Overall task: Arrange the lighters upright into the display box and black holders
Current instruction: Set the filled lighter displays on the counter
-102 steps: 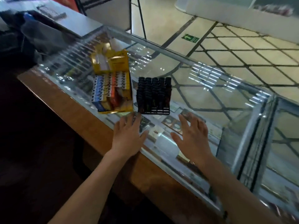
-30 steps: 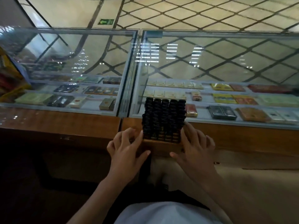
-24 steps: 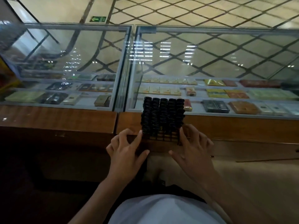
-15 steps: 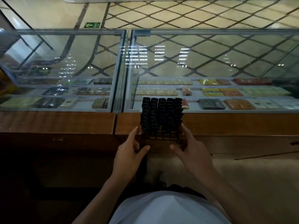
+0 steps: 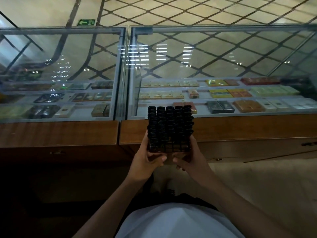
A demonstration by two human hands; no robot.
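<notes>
Writing legible nowhere on the boxed packs [image 5: 221,93] under the glass; too small and blurred. Green sign [image 5: 86,22] on the floor at upper left of the frame shows a white arrow; its text unreadable.

Black holder [image 5: 169,127], a grid of empty slots, sits at centre frame, held between both hands over the near wooden edge [image 5: 240,127] of the glass display counter [image 5: 205,54]. Left hand [image 5: 147,160] grips its left side, thumb curled under the near bottom edge. Right hand [image 5: 190,160] grips the right side, thumb likewise at the bottom edge. Holder rises above and beyond the hands, tilted away from the camera. No lighters visible in it. White shirt [image 5: 178,222] at bottom centre.
</notes>
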